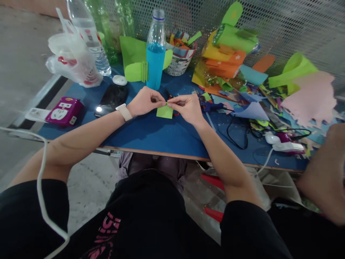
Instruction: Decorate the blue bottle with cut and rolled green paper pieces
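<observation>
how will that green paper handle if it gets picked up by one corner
The green paper hangs from a pinch between the left hand and right hand, so it is probably very light. It looks thin and flat, so it would likely flex or flutter rather than stay rigid.

The left forearm comes in from the lower left and the right forearm from the lower right, both bare, with elbows bent and spread wide so the arms converge ahead of the body. The left hand and right hand meet in the middle, backs up, their fingertips almost touching. Each hand has thumb and forefinger pinched tight at the meeting point and the other fingers curled loosely under. The left wrist is straight and the right wrist is bent slightly inward.
</observation>
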Demonstrator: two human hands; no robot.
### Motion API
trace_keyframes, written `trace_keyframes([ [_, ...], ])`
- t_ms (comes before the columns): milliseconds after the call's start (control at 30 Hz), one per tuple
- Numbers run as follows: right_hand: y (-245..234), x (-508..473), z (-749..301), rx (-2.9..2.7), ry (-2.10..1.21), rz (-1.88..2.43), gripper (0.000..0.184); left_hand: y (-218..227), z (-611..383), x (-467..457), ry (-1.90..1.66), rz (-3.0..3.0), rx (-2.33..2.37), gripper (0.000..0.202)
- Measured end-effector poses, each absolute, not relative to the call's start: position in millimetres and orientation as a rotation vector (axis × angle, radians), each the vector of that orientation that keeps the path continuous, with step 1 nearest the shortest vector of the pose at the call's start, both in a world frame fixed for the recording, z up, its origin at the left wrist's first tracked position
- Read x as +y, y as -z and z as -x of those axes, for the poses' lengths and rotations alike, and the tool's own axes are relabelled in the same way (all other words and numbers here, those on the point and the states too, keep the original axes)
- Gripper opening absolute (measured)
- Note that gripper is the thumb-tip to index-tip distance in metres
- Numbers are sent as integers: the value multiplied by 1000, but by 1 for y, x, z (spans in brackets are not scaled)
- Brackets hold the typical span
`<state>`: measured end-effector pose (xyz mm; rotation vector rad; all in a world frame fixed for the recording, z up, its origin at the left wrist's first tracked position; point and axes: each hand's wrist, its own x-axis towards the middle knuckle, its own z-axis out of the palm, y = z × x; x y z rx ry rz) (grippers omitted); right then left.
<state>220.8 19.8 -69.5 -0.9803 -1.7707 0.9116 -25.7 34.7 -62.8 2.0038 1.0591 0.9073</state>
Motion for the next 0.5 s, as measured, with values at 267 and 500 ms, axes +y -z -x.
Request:
trace_keyframes([
  [267,75,24,-226,-1788,-933,980,47,66,26,35,-937,-2027,1043,20],
  [500,67,19,-224,-1813,-918,1012,50,67,26,37,-921,-2067,1068,22],
])
